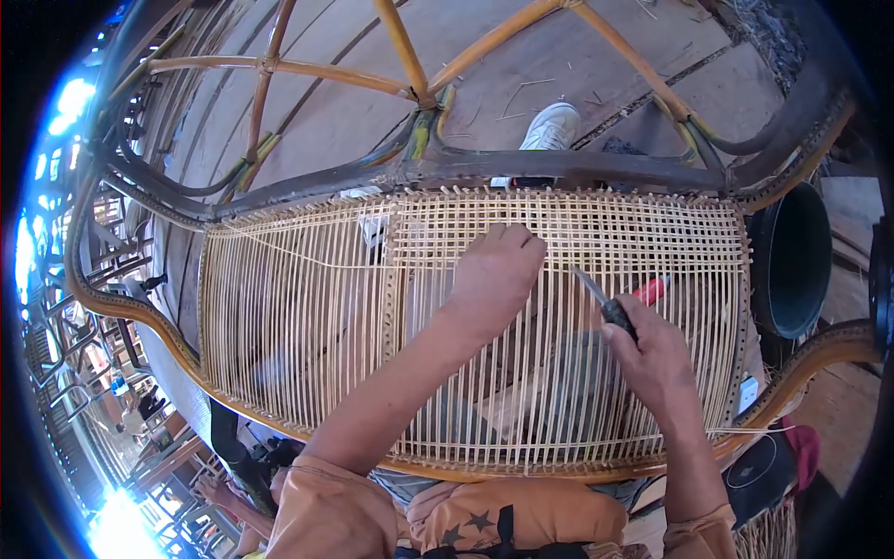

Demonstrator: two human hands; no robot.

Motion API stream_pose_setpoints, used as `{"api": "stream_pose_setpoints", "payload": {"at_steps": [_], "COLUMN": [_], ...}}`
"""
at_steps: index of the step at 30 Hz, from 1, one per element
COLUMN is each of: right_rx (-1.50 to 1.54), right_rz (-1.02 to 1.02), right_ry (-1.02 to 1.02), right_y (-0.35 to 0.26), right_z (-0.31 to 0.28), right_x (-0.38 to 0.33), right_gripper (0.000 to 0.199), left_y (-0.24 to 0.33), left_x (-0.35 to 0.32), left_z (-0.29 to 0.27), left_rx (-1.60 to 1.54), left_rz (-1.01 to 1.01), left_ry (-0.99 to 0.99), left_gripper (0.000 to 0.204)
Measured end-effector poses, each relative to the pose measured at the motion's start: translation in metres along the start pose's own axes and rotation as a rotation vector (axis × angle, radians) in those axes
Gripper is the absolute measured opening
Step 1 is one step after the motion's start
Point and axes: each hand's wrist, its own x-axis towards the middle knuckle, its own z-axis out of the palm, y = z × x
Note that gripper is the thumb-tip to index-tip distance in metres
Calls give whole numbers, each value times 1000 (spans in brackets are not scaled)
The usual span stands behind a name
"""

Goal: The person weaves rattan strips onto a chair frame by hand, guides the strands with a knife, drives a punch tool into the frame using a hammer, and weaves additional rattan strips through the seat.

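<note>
A seat panel of pale cane strands [307,326] is strung across a brown rattan frame [559,168]. Its upper right part is a tight open weave [643,224]; elsewhere the strands mostly run one way. My left hand [500,275] rests on the weave's lower edge, fingers curled closed; their tips are hidden, so what they pinch cannot be made out. My right hand [656,359] grips the dark handle of a slim, curved metal-bladed tool [596,291], its tip close to the weave's edge, right of my left hand. A loose strand [289,250] curves across the left part.
A red object [652,291] shows beside my right hand. Beyond the frame, a white shoe [551,126] stands on the plank floor. A dark round bucket [792,261] is at the right. Rattan struts [410,51] cross at the top. Another person's hand [216,489] appears at the lower left.
</note>
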Motion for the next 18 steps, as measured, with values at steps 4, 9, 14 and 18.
{"api": "stream_pose_setpoints", "payload": {"at_steps": [4, 9, 14, 18], "right_rx": [-199, -22, -42, 416], "right_rz": [-47, 71, -55, 84], "right_ry": [53, 26, -285, 15], "right_y": [18, 8, 10, 32], "right_z": [-6, -25, -31, -27], "right_x": [2, -31, -89, -135], "right_gripper": [22, 33, 34, 32], "left_y": [41, 113, 148, 167], "left_x": [-18, -63, -74, -85], "left_z": [-9, -22, -30, -21], "left_rx": [-96, -339, -300, -736], "left_rz": [-67, -14, 101, -154], "left_ry": [-132, -17, -152, -542], "left_gripper": [7, 39, 80, 67]}}
